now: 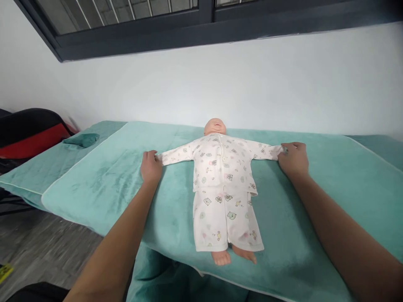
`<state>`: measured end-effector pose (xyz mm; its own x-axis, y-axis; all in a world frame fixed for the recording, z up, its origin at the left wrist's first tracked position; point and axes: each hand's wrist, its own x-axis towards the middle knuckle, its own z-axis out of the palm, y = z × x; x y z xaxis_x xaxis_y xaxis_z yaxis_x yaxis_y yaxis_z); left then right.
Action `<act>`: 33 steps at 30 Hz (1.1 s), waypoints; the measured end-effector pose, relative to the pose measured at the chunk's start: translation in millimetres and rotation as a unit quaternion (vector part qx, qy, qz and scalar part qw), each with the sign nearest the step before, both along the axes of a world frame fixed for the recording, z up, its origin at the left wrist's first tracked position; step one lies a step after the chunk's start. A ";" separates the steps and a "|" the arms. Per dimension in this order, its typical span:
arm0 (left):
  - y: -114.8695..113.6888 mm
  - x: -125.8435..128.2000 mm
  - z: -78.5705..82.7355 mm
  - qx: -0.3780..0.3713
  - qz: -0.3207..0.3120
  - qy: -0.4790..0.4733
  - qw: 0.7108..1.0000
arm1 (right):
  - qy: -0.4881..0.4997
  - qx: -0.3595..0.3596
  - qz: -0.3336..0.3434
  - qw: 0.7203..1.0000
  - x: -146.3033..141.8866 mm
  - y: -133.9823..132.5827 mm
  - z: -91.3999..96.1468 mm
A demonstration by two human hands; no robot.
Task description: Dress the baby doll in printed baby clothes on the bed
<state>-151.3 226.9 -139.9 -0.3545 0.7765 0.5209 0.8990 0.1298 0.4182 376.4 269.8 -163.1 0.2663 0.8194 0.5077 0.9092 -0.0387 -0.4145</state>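
Note:
A baby doll (220, 176) in a white printed shirt and trousers lies on its back on a teal blanket (110, 180), arms spread out sideways, bare feet toward me. My left hand (150, 166) is closed on the cuff of the doll's sleeve on the left side. My right hand (293, 158) grips the cuff of the other sleeve, fingers curled over it. Both sleeves are stretched straight out.
The blanket covers a table against a white wall under a dark-framed window (201, 21). A small folded teal cloth (82, 139) lies at the far left. A black and red object (30, 132) sits beyond the left edge. Grey floor (37, 247) shows at lower left.

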 end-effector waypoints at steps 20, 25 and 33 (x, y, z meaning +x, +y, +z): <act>-49.0 31.9 -0.9 -0.049 -0.091 0.009 0.995 | -0.003 0.018 0.211 0.977 -72.6 -79.7 17.1; -163.9 78.2 -14.5 -0.005 -0.108 -0.167 0.980 | 0.174 0.040 0.285 0.942 -127.9 -210.3 19.8; -274.4 140.5 -29.8 -0.055 -0.245 -0.223 0.942 | 0.034 0.005 0.350 0.936 -190.3 -309.3 16.2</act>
